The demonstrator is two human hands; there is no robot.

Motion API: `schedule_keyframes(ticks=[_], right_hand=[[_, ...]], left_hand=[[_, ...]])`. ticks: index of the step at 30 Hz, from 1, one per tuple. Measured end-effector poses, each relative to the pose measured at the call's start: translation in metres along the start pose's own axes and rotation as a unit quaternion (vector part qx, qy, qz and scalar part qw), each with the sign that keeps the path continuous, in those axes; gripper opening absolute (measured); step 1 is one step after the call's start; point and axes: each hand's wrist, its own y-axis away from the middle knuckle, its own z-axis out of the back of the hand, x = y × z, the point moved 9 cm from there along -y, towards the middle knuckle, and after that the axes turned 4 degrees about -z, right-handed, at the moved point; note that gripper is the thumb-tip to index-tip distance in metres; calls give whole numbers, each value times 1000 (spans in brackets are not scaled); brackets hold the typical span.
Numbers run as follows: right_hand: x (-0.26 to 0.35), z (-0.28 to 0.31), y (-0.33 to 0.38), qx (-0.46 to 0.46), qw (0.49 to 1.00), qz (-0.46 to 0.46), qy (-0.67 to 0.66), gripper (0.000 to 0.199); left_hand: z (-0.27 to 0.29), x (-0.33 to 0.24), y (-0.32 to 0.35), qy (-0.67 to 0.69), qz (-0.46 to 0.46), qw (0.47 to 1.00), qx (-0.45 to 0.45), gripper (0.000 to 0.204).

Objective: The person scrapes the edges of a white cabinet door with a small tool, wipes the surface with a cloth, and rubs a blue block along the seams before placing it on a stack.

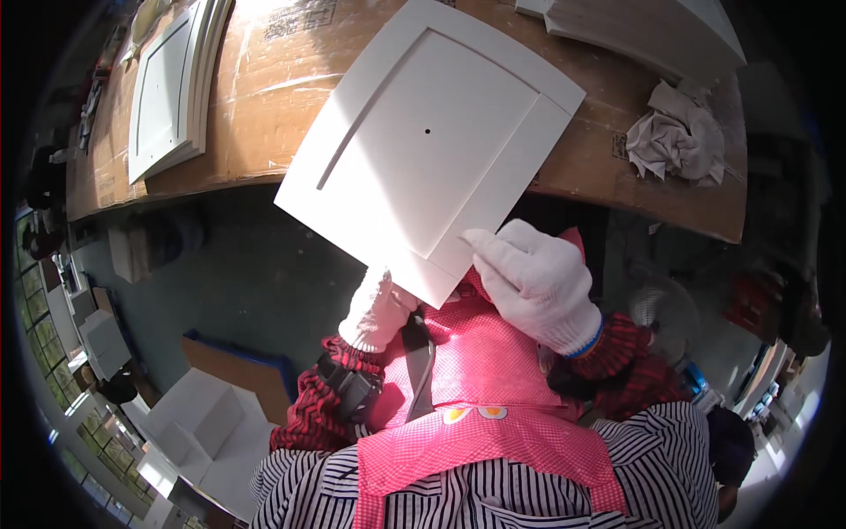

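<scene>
A white framed panel (441, 97), like a cabinet door with a small dark hole in its middle, tilts in front of me. Its far part overlaps the cardboard-covered table and its near corner reaches my apron. My left hand (379, 313), in a white knit glove, grips the panel's near left edge; its fingertips are hidden underneath. My right hand (538, 282), gloved too, is closed at the near right edge. One outstretched finger touches the face of the frame there, the others are curled. Whether anything small is pinched in it does not show.
Brown cardboard (256, 115) covers the table. Similar white panels (163, 97) lean in a stack at the left, and more white boards (643, 35) lie at the far right. Crumpled paper (677, 137) rests near the table's right end. White boards (207, 432) stand on the floor at lower left.
</scene>
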Motion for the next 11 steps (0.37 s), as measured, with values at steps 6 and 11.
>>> schedule_keyframes(ticks=[6,11], right_hand=[[2,-18,-15,33,995,60,70,31],[-81,57,-75,-120,983,-54,125,19]], left_hand=[[18,-4,-8,-354,-36,916,-188,43],[0,2,-12,-335,22,938,-87,55]])
